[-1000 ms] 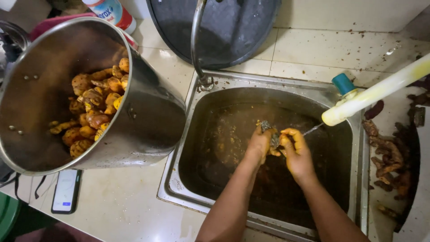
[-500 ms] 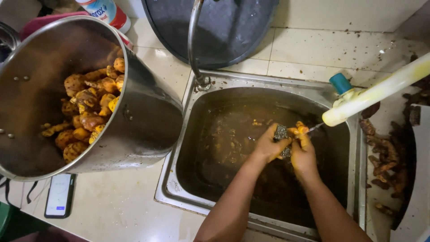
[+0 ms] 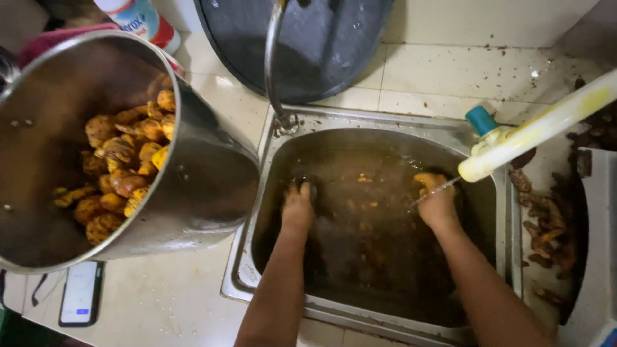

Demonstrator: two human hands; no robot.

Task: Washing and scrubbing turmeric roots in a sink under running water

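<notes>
Both my hands are in a steel sink full of murky brown water. My left hand is at the sink's left side, and its fingers dip into the water, so what they hold is hidden. Over at the right side, my right hand grips an orange-yellow peeled piece. A thin stream of water from a yellow-white pipe reaches it. Small yellow bits float between the hands.
A large steel pot holding several orange-yellow pieces lies tilted left of the sink. A phone lies on the counter below it. A curved tap, a dark round pan and a bottle stand behind. Brown peelings lie to the right.
My hands were together mid-sink working on one piece. They have parted: the left went to the sink's left side into the water, the right stayed by the pipe.
</notes>
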